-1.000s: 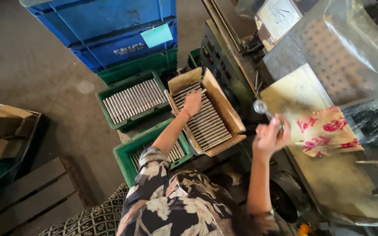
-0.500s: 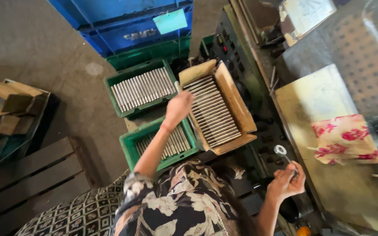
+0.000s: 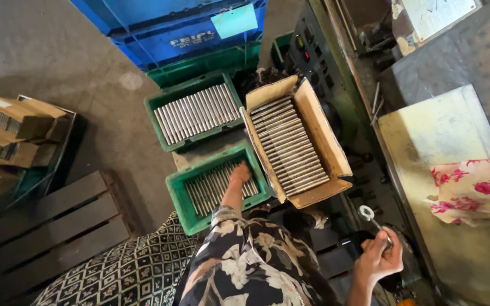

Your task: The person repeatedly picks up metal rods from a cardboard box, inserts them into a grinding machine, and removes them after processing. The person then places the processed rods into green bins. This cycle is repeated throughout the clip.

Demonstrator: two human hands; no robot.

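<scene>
Left hand [image 3: 240, 171] now in green crate [image 3: 178, 195]

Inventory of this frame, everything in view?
green rod trays: 2, green, floor centre, holding grey metal rods
cardboard box: 1, brown, right of the trays, full of rods
blue crates: stacked, blue, top
small boxes: several, brown, far left
pallet: 1, dark wood, lower left
floral cloth: 1, pink and cream, on bench at right
left hand: in the near tray, on the rods
right hand: gripping a ring-ended metal tool
</scene>
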